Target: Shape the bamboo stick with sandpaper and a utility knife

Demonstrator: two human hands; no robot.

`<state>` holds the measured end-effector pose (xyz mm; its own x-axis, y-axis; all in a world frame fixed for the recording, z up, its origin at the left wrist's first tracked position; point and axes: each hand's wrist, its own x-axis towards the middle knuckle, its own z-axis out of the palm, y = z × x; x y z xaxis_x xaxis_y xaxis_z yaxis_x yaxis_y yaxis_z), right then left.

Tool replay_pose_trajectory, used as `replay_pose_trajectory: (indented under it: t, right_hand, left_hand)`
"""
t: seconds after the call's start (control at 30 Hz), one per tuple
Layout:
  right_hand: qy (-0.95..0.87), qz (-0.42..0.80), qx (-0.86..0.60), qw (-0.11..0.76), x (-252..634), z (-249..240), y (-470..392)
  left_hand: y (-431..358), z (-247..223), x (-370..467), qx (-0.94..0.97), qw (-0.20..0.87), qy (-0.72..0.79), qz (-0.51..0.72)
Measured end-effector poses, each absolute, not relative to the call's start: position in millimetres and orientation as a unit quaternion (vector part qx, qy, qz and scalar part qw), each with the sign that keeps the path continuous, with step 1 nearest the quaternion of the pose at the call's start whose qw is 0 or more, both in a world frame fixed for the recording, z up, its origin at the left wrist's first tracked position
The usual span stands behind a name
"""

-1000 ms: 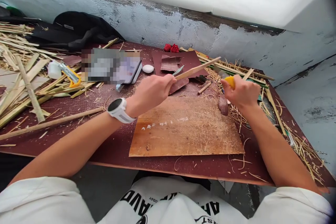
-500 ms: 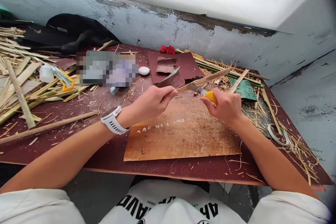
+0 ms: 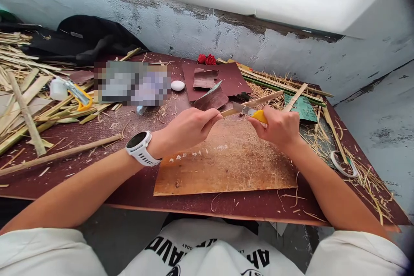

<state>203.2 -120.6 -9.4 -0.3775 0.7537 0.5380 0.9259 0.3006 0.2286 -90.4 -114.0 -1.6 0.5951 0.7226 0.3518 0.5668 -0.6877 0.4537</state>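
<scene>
While cutter blade (image 3: 239, 108) sits across wood strip (image 3: 268, 98) at 1 o'clock of board (image 3: 220, 170), left hand (image 3: 190, 128) pinches strip's 8-ish o'clock end, prob steadying it; right hand (image 3: 277, 125) wraps yellow handle (image 3: 259, 116), guessing for control.

One head-worn view, forward and down, close over a tabletop (image 3: 136, 190)
</scene>
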Motion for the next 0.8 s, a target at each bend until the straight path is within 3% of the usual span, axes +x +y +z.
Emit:
replay_pose_trajectory:
  t: [0.17, 0.33, 0.5, 0.63, 0.8]
  right_hand:
    - [-0.779, -0.285, -0.536, 0.157, 211.8, -6.8, -111.6]
    - [-0.773, -0.28, -0.549, 0.155, 210.8, -7.2, -104.5]
    - [-0.774, -0.272, -0.552, 0.15, 209.4, -7.5, -102.2]
    - [-0.77, -0.259, -0.564, 0.148, 211.6, -6.8, -102.1]
    - [-0.776, -0.249, -0.563, 0.135, 214.1, -7.1, -101.1]
  left_hand:
    - [-110.6, 9.0, -81.9, 0.855, 0.269, 0.364, 0.253]
    - [-109.6, 14.4, -82.0, 0.871, 0.056, 0.438, 0.214]
    - [-106.5, 13.9, -85.8, 0.87, 0.192, 0.393, 0.228]
    - [-106.8, 13.8, -83.9, 0.867, 0.07, 0.438, 0.228]
    - [-105.9, 18.3, -82.0, 0.854, 0.238, 0.416, 0.202]
